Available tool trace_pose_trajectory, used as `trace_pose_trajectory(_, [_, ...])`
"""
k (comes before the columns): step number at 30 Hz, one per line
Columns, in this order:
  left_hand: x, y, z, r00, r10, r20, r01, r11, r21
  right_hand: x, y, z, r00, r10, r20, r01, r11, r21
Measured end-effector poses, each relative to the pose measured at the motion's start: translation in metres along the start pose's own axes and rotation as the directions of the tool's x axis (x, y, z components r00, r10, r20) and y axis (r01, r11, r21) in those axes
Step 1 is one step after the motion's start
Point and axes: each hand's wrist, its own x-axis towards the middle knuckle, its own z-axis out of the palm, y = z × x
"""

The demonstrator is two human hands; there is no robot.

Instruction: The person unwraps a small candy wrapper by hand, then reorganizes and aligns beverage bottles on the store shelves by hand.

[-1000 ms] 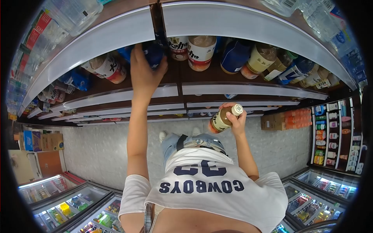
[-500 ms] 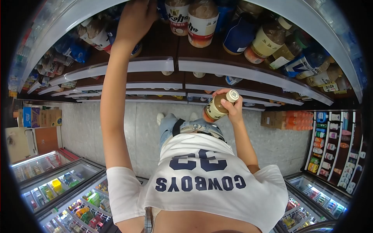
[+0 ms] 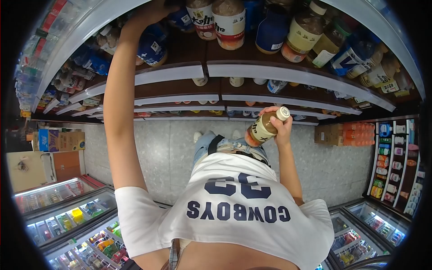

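Observation:
My right hand [image 3: 280, 123] is closed around a brown-drink bottle [image 3: 261, 130] with a cream label and a white cap, held tilted in front of my waist. My left arm stretches up to the top shelf [image 3: 252, 63]. There my left hand [image 3: 154, 12] is among the bottles, close to a dark blue bottle [image 3: 180, 19]; its fingers are dark and partly cut off by the frame's edge. Below its wrist stands another blue-labelled bottle [image 3: 153, 50]. Two white-and-red-labelled coffee bottles [image 3: 229, 24] are to its right.
More bottles line the shelf to the right, among them a dark blue one [image 3: 270, 31] and a cream-labelled one [image 3: 302, 33]. Cartons [image 3: 328, 135] stand on the floor at right, with boxes [image 3: 60, 139] at left. Glass-topped freezers [image 3: 67, 216] are behind me.
My left hand has shifted left along the top shelf, and the blue-labelled bottle below its wrist now shows more. My right hand still holds the bottle. The whole view has shifted slightly.

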Motion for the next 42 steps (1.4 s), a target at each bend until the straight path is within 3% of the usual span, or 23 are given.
trace_pose_trajectory(2, [-0.011,-0.008,-0.007,0.996,0.049,0.068,-0.041,0.993,-0.113,0.001,-0.002,-0.001,1.0,-0.023,-0.007,0.023,1.0,0.019])
trace_pose_trajectory(3, [-0.013,-0.008,-0.012,0.987,0.1,0.124,-0.059,0.953,-0.297,0.002,-0.001,-0.003,1.0,-0.024,-0.009,0.024,1.0,0.003])
trace_pose_trajectory(6, [-0.027,-0.008,-0.036,0.95,-0.005,0.311,0.07,0.978,-0.197,0.006,0.003,-0.005,1.0,-0.018,-0.012,0.018,1.0,-0.006])
trace_pose_trajectory(7, [-0.029,-0.01,-0.041,0.943,0.114,0.313,-0.051,0.978,-0.203,0.008,0.004,-0.004,1.0,-0.016,-0.01,0.016,1.0,-0.003])
trace_pose_trajectory(11, [-0.011,-0.019,-0.035,0.945,-0.064,0.322,0.15,0.957,-0.248,0.014,0.004,0.005,0.999,-0.011,0.034,0.011,1.0,-0.002])
trace_pose_trajectory(19, [0.005,-0.021,-0.021,0.979,-0.093,0.181,0.139,0.956,-0.259,0.008,0.007,0.018,0.997,-0.061,0.047,0.061,0.998,-0.008])
trace_pose_trajectory(30, [0.03,-0.016,-0.003,0.998,-0.054,0.03,0.06,0.953,-0.298,-0.004,0.012,0.027,0.988,-0.059,-0.145,0.06,0.998,0.0])
trace_pose_trajectory(42, [0.035,-0.016,0.0,0.998,-0.025,-0.051,0.008,0.95,-0.312,0.012,0.023,0.072,0.997,-0.002,-0.074,0.003,1.0,0.002])
